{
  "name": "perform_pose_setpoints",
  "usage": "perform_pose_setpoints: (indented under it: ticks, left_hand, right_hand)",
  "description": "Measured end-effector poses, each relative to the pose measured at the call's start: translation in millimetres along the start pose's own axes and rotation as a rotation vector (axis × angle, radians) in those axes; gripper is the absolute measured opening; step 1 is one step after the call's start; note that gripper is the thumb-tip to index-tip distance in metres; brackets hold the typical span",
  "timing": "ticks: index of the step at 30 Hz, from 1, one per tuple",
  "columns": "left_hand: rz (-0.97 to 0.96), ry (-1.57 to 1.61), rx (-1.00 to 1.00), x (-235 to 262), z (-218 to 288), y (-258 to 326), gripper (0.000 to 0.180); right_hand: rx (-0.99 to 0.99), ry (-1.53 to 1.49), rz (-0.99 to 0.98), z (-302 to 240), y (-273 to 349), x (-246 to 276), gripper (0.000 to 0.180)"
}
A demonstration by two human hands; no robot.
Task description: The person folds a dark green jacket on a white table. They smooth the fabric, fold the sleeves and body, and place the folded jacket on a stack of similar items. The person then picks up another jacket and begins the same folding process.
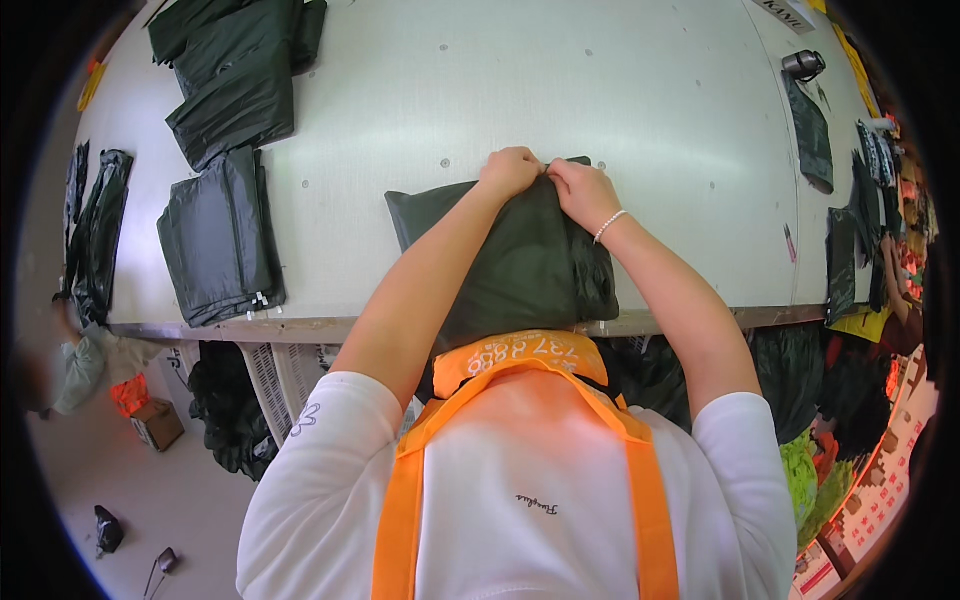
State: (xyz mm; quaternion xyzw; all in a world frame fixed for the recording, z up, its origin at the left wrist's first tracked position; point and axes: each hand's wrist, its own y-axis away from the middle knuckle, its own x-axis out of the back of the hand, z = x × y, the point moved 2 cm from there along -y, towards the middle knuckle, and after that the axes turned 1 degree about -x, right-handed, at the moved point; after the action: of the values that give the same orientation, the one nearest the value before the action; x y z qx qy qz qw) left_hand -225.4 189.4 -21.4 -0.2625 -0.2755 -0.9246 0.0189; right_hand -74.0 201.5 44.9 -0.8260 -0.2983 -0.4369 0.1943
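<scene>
A dark green, slightly shiny piece of folded fabric (505, 265) lies in front of me at the table's near edge. Its exact kind of garment is not clear. At its far edge my left hand (512, 172) pinches the cloth, fingers pressed together. Almost touching it, my right hand (583, 190), with a beaded bracelet at the wrist, pinches the same edge. The fingertips meet near the fabric's upper right corner. Gathered folds run down the right side of the fabric, and its near edge reaches my orange apron (520, 365).
Stacks of folded dark green fabric (220, 240) lie at left, with more (240, 90) behind. The pale table (680, 110) carries a dark bottle (803, 66) at far right and a small pen-like item (790, 245). Below left are a white crate (275, 385) and a cardboard box (157, 425). Other people show at both sides.
</scene>
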Motion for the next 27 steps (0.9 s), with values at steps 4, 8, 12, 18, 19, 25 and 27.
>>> perform_pose_setpoints:
  ticks: [4,8,12,18,19,25,27]
  left_hand:
    - [-0.034,-0.029,0.037,-4,-13,-17,0.028]
    - [0.016,-0.092,0.027,-3,4,-1,0.026]
    - [0.064,-0.194,-0.042,14,20,20,0.033]
    - [0.238,-0.604,-0.331,8,34,75,0.073]
    - [0.265,-0.675,-0.386,4,33,79,0.078]
    - [0.178,-0.576,-0.285,0,32,65,0.075]
    - [0.171,-0.53,-0.271,1,30,59,0.073]
  right_hand:
    - [0.055,0.067,-0.078,-15,28,23,0.004]
    - [0.107,0.051,-0.015,-37,97,46,0.005]
    - [-0.299,-0.328,0.209,-47,145,39,0.02]
    - [-0.687,-0.391,0.396,-15,206,-23,0.068]
    - [-0.709,-0.296,0.402,-13,200,-31,0.069]
    - [-0.595,0.027,0.301,-24,170,-15,0.067]
    - [-0.524,-0.074,0.296,-21,173,-8,0.064]
